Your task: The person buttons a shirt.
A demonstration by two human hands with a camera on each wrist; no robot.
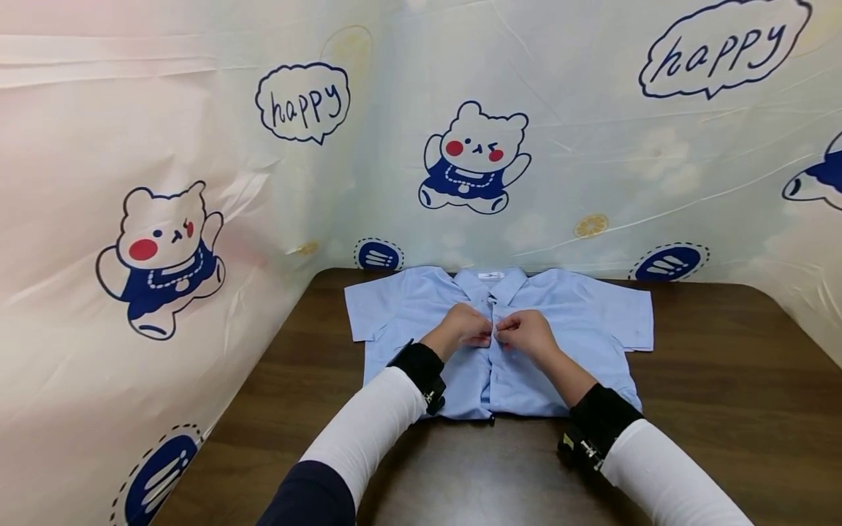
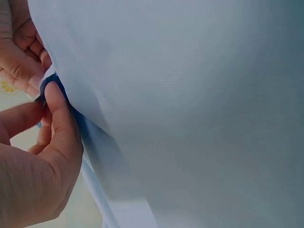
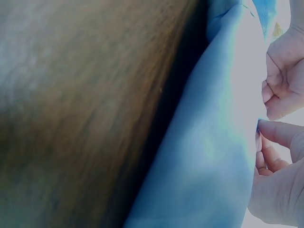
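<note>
A light blue short-sleeved shirt lies front up, with its collar at the far side. Over the upper middle of its front, my left hand pinches the front edge between thumb and finger; the left wrist view has this hand close up, with a darker blue bit of cloth at the fingertips. Just to the right, my right hand pinches the facing edge of the placket. Its fingertips meet the cloth in the right wrist view. Any button between the fingers is too small to tell.
The shirt rests on a dark brown wooden table. Behind and to the left hangs a pale curtain printed with bears and the word "happy". Black wrist straps with cameras sit over white sleeves.
</note>
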